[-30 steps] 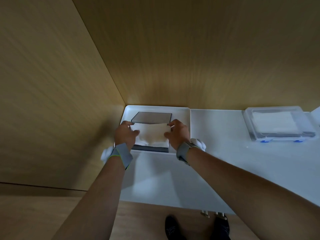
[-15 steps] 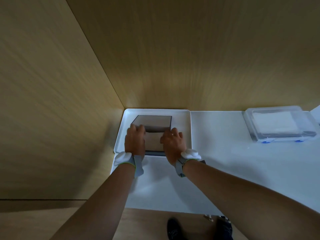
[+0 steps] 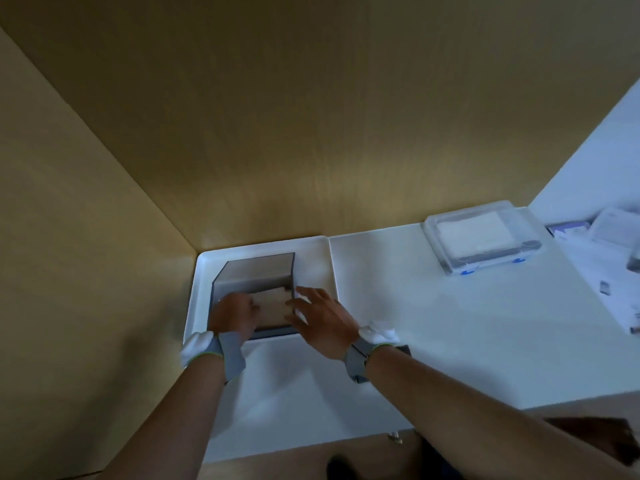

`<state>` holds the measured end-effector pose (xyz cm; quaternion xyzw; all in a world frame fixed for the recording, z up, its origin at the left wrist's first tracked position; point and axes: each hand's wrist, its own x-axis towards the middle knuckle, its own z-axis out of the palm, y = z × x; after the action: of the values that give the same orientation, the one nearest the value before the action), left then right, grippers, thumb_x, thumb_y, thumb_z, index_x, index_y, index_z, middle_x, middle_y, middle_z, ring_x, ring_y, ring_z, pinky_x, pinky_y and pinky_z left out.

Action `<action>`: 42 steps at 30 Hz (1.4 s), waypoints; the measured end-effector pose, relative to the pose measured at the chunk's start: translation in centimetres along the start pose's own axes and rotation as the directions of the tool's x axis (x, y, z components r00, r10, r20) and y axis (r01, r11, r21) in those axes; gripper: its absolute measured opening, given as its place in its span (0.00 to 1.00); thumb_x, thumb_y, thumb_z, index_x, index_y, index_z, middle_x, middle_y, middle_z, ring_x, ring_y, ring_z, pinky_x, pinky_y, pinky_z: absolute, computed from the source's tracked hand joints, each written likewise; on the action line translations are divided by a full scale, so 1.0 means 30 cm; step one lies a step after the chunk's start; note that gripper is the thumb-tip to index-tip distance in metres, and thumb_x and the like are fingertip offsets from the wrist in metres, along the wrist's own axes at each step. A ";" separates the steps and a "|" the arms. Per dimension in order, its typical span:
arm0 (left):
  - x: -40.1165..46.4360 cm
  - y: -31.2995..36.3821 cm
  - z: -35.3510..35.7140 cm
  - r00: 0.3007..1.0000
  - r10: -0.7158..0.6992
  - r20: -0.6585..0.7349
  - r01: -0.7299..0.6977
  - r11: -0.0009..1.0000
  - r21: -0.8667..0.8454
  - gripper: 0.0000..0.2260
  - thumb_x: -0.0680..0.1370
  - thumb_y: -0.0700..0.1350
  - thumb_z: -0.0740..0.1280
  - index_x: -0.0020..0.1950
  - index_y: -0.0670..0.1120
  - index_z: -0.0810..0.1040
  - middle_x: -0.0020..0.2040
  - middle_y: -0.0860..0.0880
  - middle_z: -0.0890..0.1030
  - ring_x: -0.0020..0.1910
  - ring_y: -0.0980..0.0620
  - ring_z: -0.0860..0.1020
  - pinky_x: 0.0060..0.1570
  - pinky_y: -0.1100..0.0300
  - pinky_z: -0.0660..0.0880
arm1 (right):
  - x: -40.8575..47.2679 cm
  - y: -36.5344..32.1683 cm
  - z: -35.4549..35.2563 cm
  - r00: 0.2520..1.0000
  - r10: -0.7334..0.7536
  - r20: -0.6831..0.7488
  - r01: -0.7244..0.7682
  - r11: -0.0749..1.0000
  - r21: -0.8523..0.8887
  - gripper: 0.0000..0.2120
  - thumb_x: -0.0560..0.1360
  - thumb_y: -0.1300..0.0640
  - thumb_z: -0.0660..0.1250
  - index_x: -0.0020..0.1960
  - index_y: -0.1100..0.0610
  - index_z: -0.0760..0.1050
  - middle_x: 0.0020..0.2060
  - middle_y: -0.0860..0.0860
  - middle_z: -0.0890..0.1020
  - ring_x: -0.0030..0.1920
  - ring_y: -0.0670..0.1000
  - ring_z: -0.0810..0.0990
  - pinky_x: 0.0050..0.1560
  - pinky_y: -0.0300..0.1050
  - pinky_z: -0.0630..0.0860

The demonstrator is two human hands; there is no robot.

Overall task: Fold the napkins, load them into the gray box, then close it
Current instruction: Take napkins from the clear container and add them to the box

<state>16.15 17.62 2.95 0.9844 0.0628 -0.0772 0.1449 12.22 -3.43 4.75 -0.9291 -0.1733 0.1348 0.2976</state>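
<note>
A white table (image 3: 398,306) is filling the corner of wood-panelled walls. On its white tray (image 3: 313,258) the gray box (image 3: 258,271) is sitting open, folded napkins (image 3: 272,303) inside. Your left hand (image 3: 233,315) is curling into the box over them; your right hand (image 3: 320,322) is hovering spread at its right wall.

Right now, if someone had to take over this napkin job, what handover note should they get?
Left hand: inside the gray box, pressing on the folded napkins; whether it grips them is unclear.
Right hand: open, fingers spread at the box's right wall, holding nothing.
The box sits in the white tray at the table's far left corner, its lid standing up at the back.
Done: folded napkins are in the box.
Left: withdraw both hands and close the lid. A clear bin to the right holds more white material; check whether it needs folding.
</note>
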 end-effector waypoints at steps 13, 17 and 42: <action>-0.119 0.692 0.145 0.970 0.120 -0.211 -0.220 0.801 -0.556 0.04 0.80 0.43 0.67 0.50 0.47 0.83 0.47 0.51 0.86 0.46 0.54 0.82 0.48 0.74 0.71 | -0.324 0.533 -0.288 0.829 0.387 -0.404 -0.211 0.885 0.415 0.17 0.85 0.53 0.56 0.72 0.53 0.74 0.68 0.55 0.76 0.70 0.53 0.73 0.72 0.43 0.66; -0.115 0.886 0.221 0.955 0.213 -0.208 -0.294 0.777 -0.557 0.06 0.79 0.44 0.68 0.54 0.47 0.82 0.50 0.51 0.85 0.47 0.54 0.82 0.50 0.65 0.76 | -0.337 0.674 -0.428 0.779 0.427 -0.460 -0.231 0.877 0.422 0.17 0.85 0.53 0.57 0.71 0.54 0.75 0.65 0.56 0.78 0.66 0.54 0.75 0.67 0.41 0.67; 0.106 1.448 0.462 0.810 0.546 0.215 -0.577 0.808 0.121 0.34 0.76 0.57 0.71 0.79 0.49 0.63 0.82 0.48 0.58 0.80 0.45 0.56 0.75 0.47 0.60 | -0.436 1.144 -0.615 0.833 0.476 -0.283 -0.301 0.819 0.489 0.19 0.85 0.47 0.55 0.55 0.50 0.84 0.58 0.50 0.84 0.57 0.52 0.80 0.63 0.45 0.73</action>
<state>23.76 -27.41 1.25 0.9574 -0.2516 -0.1195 0.0763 15.23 -44.20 0.61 -0.8646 0.1210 0.0391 0.4862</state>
